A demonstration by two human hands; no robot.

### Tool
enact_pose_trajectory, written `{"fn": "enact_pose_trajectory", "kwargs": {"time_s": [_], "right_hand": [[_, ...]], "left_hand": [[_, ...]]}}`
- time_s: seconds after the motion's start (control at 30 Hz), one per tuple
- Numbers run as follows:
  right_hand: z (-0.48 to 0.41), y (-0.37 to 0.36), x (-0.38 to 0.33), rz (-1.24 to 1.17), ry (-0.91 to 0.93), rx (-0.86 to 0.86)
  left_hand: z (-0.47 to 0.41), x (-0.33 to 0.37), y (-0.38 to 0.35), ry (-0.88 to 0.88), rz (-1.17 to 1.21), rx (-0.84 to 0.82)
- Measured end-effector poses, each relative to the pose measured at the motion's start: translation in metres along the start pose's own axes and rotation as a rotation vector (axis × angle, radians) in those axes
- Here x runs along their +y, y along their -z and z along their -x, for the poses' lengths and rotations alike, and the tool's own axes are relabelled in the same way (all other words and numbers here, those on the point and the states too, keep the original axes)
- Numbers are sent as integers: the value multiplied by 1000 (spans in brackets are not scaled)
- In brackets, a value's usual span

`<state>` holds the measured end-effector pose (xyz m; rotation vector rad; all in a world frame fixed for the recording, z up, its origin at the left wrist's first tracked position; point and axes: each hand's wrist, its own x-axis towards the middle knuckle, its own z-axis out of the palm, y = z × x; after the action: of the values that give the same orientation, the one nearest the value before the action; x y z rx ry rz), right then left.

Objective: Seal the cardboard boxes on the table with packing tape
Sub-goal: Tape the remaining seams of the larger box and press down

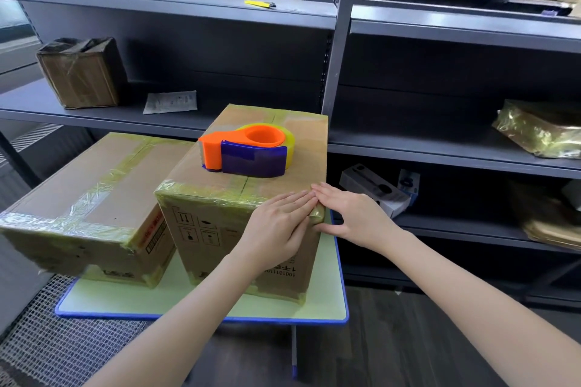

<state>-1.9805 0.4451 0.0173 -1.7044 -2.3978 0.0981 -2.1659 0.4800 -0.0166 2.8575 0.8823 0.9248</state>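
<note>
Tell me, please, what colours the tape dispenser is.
The tape dispenser is orange and dark blue, clearest in the head view.

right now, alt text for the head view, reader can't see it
Left hand and right hand press tape onto a corner of a cardboard box on a table. A tape dispenser sits on top; a second taped box stands left.

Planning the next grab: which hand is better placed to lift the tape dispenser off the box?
Probably left. The left hand lies flat on the front of the taller box, just below the tape dispenser; the right hand presses the box's right corner, farther off.
</note>
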Motion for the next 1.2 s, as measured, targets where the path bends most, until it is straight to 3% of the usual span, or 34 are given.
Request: {"fn": "enact_pose_trajectory", "kwargs": {"time_s": [0.4, 0.53, 0.73, 0.9, 1.2], "right_hand": [[-4, -3, -24, 120, -18, 159], [-21, -11, -43, 162, 53, 222], [-50, -38, -72, 139, 144, 286], [-69, -57, -104, 148, 81, 421], [-60, -51, -83, -2, 73, 497]], "left_hand": [[7, -14, 20, -6, 24, -95], [21, -36, 37, 98, 25, -11], [52, -92, 75, 433, -39, 206], [55, -126, 78, 612, -50, 80], [50, -109, 66, 627, -144, 38]]}}
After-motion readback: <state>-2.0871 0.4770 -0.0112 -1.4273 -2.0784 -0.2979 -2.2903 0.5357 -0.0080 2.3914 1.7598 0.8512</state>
